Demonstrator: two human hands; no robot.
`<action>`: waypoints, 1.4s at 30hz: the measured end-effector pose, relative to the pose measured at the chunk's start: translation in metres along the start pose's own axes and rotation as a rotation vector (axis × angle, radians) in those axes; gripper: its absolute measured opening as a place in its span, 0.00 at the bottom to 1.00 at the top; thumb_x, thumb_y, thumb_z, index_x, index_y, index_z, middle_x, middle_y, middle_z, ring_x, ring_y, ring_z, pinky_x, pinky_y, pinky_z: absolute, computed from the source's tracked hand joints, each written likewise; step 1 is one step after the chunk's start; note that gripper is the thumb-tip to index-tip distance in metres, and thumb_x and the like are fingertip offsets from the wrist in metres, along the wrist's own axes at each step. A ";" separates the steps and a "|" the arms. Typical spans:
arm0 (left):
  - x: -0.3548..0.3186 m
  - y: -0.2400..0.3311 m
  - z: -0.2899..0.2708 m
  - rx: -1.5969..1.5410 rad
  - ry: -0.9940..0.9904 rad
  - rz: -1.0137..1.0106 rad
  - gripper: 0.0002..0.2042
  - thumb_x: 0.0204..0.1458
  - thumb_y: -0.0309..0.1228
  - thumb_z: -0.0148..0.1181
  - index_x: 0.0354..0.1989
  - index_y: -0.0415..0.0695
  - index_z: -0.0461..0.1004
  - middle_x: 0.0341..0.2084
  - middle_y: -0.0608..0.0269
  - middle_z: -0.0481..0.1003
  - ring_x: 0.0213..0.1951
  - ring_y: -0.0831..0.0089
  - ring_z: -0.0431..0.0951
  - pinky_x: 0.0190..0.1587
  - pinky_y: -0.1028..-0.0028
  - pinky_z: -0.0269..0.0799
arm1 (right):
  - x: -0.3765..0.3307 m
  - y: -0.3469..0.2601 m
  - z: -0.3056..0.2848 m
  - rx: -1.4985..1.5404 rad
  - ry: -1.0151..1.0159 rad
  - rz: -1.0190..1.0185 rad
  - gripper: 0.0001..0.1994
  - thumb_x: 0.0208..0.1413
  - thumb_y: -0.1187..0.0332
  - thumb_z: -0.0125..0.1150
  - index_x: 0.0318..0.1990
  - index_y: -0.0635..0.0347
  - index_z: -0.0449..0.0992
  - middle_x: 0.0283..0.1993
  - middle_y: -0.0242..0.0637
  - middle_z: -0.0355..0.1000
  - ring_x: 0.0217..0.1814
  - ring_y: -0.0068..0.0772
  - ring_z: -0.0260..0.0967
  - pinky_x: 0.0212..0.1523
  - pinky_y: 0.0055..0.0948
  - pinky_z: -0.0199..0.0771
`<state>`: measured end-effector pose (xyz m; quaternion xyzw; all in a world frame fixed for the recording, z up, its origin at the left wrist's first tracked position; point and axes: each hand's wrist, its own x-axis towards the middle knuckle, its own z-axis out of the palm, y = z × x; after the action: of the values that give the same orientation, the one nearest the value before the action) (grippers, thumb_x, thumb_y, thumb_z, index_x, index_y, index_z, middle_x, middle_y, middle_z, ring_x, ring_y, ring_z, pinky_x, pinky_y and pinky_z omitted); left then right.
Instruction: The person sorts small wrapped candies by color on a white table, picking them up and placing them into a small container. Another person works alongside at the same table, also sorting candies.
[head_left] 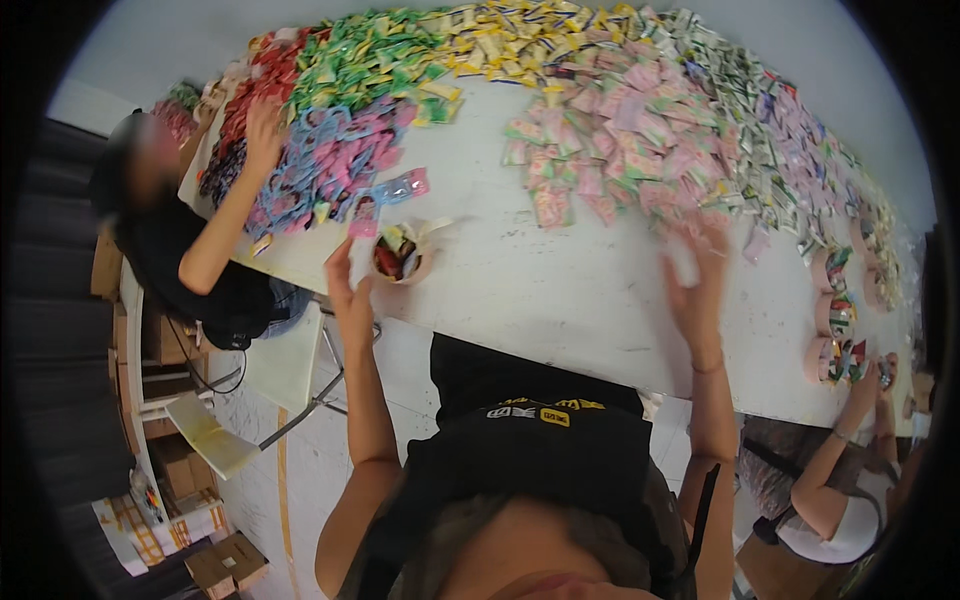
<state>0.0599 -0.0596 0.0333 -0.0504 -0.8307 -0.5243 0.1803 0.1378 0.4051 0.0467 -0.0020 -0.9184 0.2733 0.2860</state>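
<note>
Plenty of bare surface (560, 270) down the middle on my feed, running right up to the near edge, which slants nearer toward the right. Packet heaps (520, 45) crowd the far side, and a co-worker (190, 250) reaching in at the left eats up room there. My left hand (348, 295) is just left of the round tub (418, 272), which sits by the near edge, left of middle; fingers loosely parted, nothing held that I can see. Right hand (697, 290) is at the near side of the pink-and-green packets (650, 140), thumb well off the fingers, but blurry, so can't tell if they've got one. Packet print's too small to read; the black garment (540, 375) has little yellow and white lettering. Tub's pale pink, smooth-looking, with mixed wrappers (390, 258) inside. Packets look like shiny flattish plastic, heaped by colour.
</note>
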 end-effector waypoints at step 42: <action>-0.031 0.042 0.132 -0.081 -0.555 -0.058 0.28 0.38 0.29 0.76 0.50 0.40 0.70 0.43 0.56 0.73 0.47 0.63 0.73 0.53 0.66 0.69 | 0.062 0.123 -0.051 -0.214 0.313 0.339 0.20 0.54 0.62 0.69 0.51 0.61 0.75 0.43 0.42 0.78 0.46 0.44 0.77 0.46 0.35 0.75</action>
<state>0.0679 0.0799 0.0071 -0.1752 -0.8278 -0.5281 -0.0711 0.0937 0.5452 0.0525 -0.2286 -0.8732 0.2150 0.3729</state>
